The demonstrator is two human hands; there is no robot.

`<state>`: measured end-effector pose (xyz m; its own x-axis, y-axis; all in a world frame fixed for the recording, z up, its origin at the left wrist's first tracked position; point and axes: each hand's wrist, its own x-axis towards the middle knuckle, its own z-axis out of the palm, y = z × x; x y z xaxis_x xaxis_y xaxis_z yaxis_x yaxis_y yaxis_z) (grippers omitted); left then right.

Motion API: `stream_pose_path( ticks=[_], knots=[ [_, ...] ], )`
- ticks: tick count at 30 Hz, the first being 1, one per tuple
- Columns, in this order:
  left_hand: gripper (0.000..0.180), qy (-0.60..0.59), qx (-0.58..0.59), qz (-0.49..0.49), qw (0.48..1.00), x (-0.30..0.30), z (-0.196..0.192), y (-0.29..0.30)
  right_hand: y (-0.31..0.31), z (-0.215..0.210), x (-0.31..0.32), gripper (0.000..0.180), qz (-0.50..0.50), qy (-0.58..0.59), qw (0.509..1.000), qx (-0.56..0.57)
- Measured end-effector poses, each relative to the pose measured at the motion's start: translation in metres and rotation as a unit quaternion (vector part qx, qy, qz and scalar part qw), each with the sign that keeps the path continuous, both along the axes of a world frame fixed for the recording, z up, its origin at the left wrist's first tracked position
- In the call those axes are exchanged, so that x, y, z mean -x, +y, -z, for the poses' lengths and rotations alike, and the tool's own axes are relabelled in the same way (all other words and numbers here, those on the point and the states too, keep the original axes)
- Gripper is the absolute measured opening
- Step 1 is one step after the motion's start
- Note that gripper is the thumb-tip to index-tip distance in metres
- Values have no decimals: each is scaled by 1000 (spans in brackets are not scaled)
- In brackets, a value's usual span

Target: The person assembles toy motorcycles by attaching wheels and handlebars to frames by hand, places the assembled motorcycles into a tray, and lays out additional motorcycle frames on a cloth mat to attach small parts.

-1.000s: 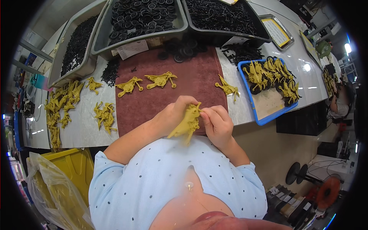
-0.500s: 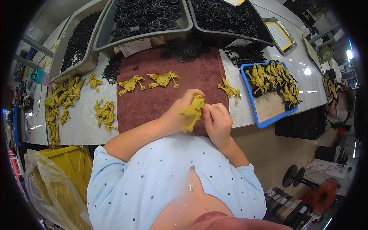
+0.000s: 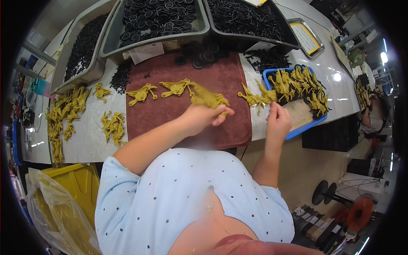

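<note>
My left hand [image 3: 205,118] is closed around a yellow moulded plastic part [image 3: 207,98], blurred by motion, above the brown-red cloth [image 3: 170,121]. To the right, my right hand [image 3: 278,120] pinches another blurred yellow plastic part [image 3: 267,94] beside the blue tray [image 3: 293,133]. Just left of that part, a similar yellow piece [image 3: 250,98] lies at the cloth's right edge. Two more, a left yellow piece [image 3: 141,93] and a right yellow piece [image 3: 176,87], rest on the cloth farther back. Yellow pieces with black wheels [image 3: 299,85] fill the tray's far part.
Behind the cloth stand a bin of black wheels [image 3: 159,19] and a bin of small black parts [image 3: 250,19]. Loose black wheels [image 3: 204,55] lie in front. A heap of yellow pieces [image 3: 68,110] covers the table's left side. A yellow crate [image 3: 80,182] stands lower left.
My hands, together in front of my chest before, have moved apart. The left went forward with a yellow part; the right swung right toward the blue tray, a yellow part now in its fingers.
</note>
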<state>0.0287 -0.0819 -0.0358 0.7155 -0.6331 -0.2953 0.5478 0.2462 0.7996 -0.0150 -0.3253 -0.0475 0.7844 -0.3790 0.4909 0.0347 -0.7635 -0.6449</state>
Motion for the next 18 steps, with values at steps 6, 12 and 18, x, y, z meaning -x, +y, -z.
stream_pose_path(
  ticks=[6,12,18],
  knots=[
    [22,223,133,-147,954,-30,14,-59,4,33,-7,22,45,41,998,12],
    [29,266,91,-104,954,-25,28,-63,14,16,-6,24,68,148,987,11],
    [24,-159,-165,29,973,-9,-10,-27,30,12,-20,29,-49,55,979,187]
  ],
)
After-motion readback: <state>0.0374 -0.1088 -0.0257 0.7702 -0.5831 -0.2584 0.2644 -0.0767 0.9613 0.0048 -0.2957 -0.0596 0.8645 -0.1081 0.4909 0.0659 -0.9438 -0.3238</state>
